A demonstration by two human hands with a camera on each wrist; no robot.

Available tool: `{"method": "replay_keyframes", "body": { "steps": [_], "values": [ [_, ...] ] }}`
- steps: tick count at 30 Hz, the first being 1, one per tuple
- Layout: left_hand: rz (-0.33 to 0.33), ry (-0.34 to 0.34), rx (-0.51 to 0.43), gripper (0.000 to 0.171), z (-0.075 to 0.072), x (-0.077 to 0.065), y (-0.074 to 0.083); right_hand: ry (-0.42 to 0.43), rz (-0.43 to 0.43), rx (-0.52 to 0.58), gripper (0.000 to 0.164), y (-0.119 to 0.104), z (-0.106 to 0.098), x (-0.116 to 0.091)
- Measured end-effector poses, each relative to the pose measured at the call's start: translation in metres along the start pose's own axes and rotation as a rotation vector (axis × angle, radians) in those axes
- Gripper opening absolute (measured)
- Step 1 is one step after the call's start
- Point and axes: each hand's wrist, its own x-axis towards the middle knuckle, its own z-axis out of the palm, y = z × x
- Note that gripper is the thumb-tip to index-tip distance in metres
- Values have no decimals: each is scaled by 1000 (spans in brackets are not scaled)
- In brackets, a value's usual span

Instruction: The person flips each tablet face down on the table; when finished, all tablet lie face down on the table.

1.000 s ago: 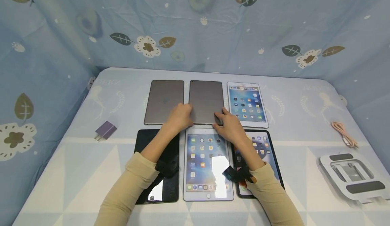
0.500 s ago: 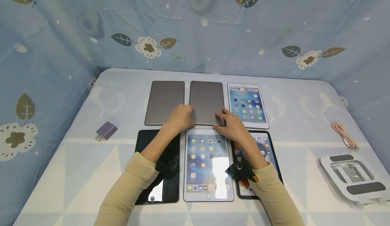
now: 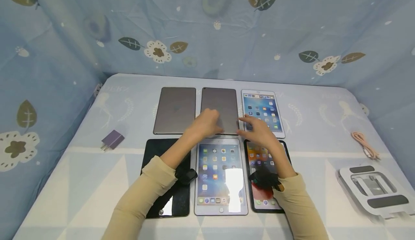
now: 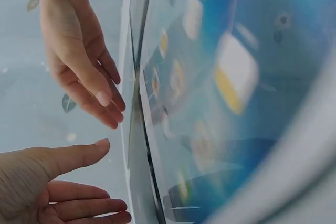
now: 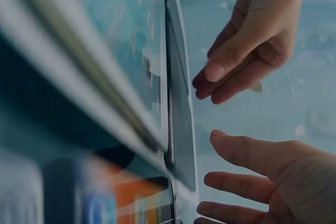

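Note:
My left hand (image 3: 205, 123) is over the lower part of the back middle grey tablet (image 3: 220, 99), which lies back side up. My right hand (image 3: 257, 130) is over the lower left of the back right white tablet (image 3: 267, 107), whose screen is lit. In the left wrist view the left hand's fingers (image 4: 79, 208) and thumb are extended and hold nothing. The right wrist view has the right hand (image 5: 278, 177) with fingers apart and nothing between them. Nearest below the hands is the front middle white tablet (image 3: 214, 168), screen lit.
Another grey tablet (image 3: 175, 110) lies back left. Front left is a dark-screened tablet (image 3: 155, 207); front right, a lit black-edged tablet (image 3: 259, 197). A purple charger plug (image 3: 112, 139) sits left. To the right are a coiled pink cable (image 3: 364, 143) and a white-grey folding stand (image 3: 369, 189).
Both hands have shifted right: the left from the gap between the grey tablets, the right from the middle grey tablet's lower right corner. The tablets look unmoved.

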Motion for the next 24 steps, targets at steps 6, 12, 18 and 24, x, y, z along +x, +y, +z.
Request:
{"method": "replay_keyframes", "body": {
  "steps": [6, 12, 18, 24],
  "values": [
    [8, -34, -34, 33, 9, 12, 19, 15, 39, -19, 56, 14, -11, -10],
    [47, -19, -34, 31, 25, 26, 40, 46, 89, -35, 56, 32, -20, -18],
    [81, -21, -28, 31, 38, 38, 58, 73, 151, -58, 59, 51, -31, -28],
    [66, 4, 3, 29, 47, 47, 64, 97, 241, -54, 65, 65, -40, -36]
  ]
}}
